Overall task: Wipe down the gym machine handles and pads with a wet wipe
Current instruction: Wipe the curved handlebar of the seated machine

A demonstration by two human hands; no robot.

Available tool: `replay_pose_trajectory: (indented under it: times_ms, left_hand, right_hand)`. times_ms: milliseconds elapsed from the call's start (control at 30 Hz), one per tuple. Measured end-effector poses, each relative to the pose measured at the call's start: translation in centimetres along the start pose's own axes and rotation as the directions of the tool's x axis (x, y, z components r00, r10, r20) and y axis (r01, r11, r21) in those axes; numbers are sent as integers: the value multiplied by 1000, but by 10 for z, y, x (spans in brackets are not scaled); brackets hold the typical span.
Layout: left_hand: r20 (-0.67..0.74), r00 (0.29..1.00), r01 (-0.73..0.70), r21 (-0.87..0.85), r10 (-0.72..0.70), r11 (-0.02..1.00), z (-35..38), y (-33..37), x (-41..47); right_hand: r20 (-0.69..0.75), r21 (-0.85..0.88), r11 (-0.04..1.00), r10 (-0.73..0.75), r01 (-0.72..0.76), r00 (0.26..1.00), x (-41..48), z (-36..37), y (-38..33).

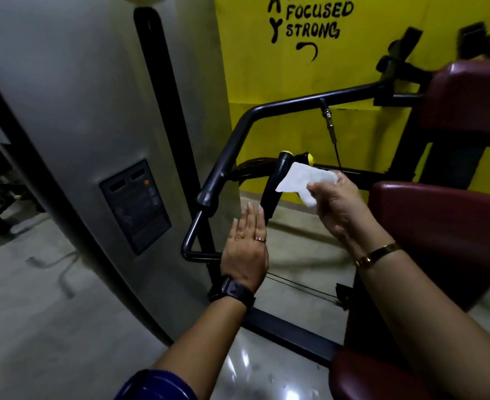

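A black padded handle (275, 183) with a yellow end cap stands upright in the middle of the view, on the machine's black arm (266, 111). My right hand (339, 206) pinches a white wet wipe (304, 177) whose free corner reaches the handle's upper part. My left hand (246, 249) is held flat with straight fingers just below and left of the handle, fingertips close to its lower end; contact is unclear. A second black grip (209, 192) sits further left. Maroon pads (439, 226) of the seat lie at the right.
A grey weight-stack shroud (93, 111) with a dark panel (137, 206) fills the left side. Behind the machine is a yellow wall (353, 67) with black lettering. A thin cable (336, 151) hangs from the arm. The black base frame (290, 330) crosses the shiny floor below my arms.
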State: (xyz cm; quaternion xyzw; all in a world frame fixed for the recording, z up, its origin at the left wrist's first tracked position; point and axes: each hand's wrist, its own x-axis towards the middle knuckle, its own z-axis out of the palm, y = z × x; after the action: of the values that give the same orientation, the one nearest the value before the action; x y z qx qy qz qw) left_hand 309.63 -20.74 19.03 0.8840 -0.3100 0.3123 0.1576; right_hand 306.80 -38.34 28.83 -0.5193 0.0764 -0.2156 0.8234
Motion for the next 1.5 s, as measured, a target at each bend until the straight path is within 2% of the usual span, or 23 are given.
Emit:
replay_pose_trajectory:
  times_ms: [67, 100, 167, 200, 233, 267, 300, 333, 433, 567, 600, 733, 867, 933, 1033, 1100, 1167, 1267, 1333, 1400, 1500]
  left_hand:
    - [-34, 999, -27, 2, 27, 1000, 7, -2, -3]
    - [-42, 998, -48, -3, 48, 999, 8, -5, -2]
    - [-62, 995, -80, -12, 79, 997, 10, -8, -2]
    - [-70, 994, -91, -17, 90, 996, 12, -8, -1]
    - [-72, 993, -97, -39, 94, 995, 14, -9, -1]
    - [-74, 992, -102, -52, 98, 993, 15, -10, -1]
    - [-74, 992, -104, -52, 100, 993, 16, -10, -1]
    - [-81, 992, -103, -51, 99, 993, 15, -10, -1]
    - [-96, 990, -110, -70, 103, 992, 15, -12, -1]
    - [-120, 990, -83, -89, 72, 993, 13, -10, -1]
    - [-125, 990, -70, -83, 59, 994, 14, -10, -2]
    - [-140, 989, -51, -73, 41, 996, 16, -9, -4]
    - [-172, 984, -53, -27, 48, 998, 15, -8, -5]
    - [-161, 986, -38, -1, 37, 999, 14, -7, -5]
    - [-116, 993, -12, 25, 15, 1000, 12, -4, -6]
    - [-120, 993, 5, 55, 2, 998, 10, -3, -4]
    - [-125, 992, 31, 73, -22, 997, 9, -1, -4]
    - [-114, 990, 91, 94, -80, 991, 7, 5, -3]
    - [-106, 989, 113, 106, -101, 988, 5, 8, -3]
    - [-105, 987, 131, 101, -120, 986, 3, 9, -3]
    - [-72, 986, 154, 84, -148, 985, -3, 14, -1]
  right_hand:
    - [-69, -270, 939, -242, 215, 968, -3, 6, 3]
    - [-38, -417, 853, -361, 314, 932, -5, 10, 4]
    - [157, -648, 576, -540, 499, 827, -7, 19, 14]
    - [307, -729, 372, -572, 574, 760, -5, 22, 22]
    - [475, -769, 135, -534, 625, 699, -4, 25, 33]
    - [612, -755, -74, -434, 652, 661, -2, 24, 46]
    - [690, -718, -208, -329, 664, 644, 0, 20, 58]
    - [718, -696, -267, -269, 667, 642, 2, 14, 65]
    - [753, -656, -344, -234, 672, 615, 12, -3, 64]
    - [689, -720, -367, -278, 589, 669, 30, 9, 54]
    - [699, -711, -372, -272, 597, 662, 31, 14, 55]
    - [830, -546, -440, -164, 713, 534, 24, 2, 69]
    - [880, -434, -512, -65, 741, 470, 24, -33, 67]
    - [875, -445, -536, -87, 717, 477, 37, -36, 59]
    - [827, -534, -524, -160, 664, 539, 51, -14, 53]
    - [828, -544, -504, -193, 671, 526, 55, 3, 54]
    - [853, -516, -474, -212, 713, 476, 51, 9, 64]
    - [928, -374, -475, -198, 797, 317, 43, -7, 82]
    - [948, -317, -493, -181, 810, 261, 44, -25, 89]
    - [934, -356, -494, -212, 793, 287, 52, -35, 88]
    - [877, -477, -419, -286, 773, 386, 71, -28, 74]
